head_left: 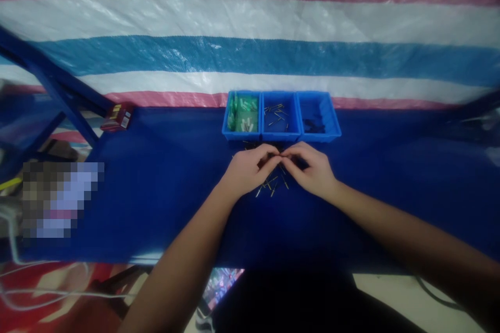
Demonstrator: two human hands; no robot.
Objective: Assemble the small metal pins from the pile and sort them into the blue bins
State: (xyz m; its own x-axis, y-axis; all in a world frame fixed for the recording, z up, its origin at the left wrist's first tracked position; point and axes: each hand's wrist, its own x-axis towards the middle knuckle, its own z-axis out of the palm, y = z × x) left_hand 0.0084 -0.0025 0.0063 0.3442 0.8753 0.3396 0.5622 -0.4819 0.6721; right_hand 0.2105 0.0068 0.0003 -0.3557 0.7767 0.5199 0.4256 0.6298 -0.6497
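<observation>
The person's left hand (248,169) and right hand (314,171) meet fingertip to fingertip over a dark blue, smooth tabletop (167,182). On each, thumb and forefinger come together at the tips — whether they clamp a small piece cannot be told, since the fingers hide it. Slim, brass-toned metal pins (273,191) lie loose beneath the hands and just on the body side of the fingertips, their long axes pointing several ways. One slanted metal pin (286,182) lies nearer the right hand, its near end angled rightward; others, close to the left hand's wrist, slant the opposite way. Beyond the fingertips — away from the body — stands a row of three open, bright blue plastic bins (280,137), the middle one holding similar pins.
</observation>
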